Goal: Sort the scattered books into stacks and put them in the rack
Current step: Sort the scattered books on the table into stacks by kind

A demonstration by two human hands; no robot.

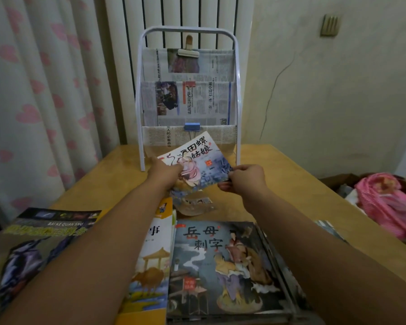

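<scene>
A thin picture book [198, 164] with a blue-and-white cover is held tilted above the table, just in front of the rack's lowest tier. My left hand [163, 171] grips its left edge, and my right hand [243, 178] pinches its lower right corner. The white metal rack [141, 109] stands at the table's far edge, its tiers lined with newspaper. Near me lie a dark-covered book [220, 266] on a stack, an orange-and-white book [150, 259] beside it, and a large dark book with a bird [33, 242] at the left.
The wooden table [291, 184] reflects the held book below it. A blue clip [192, 126] and a wooden clip [188, 52] hang on the rack. Heart-patterned curtains [33, 102] hang left, a radiator [185, 15] behind. Pink fabric [389, 202] lies to the right, off the table.
</scene>
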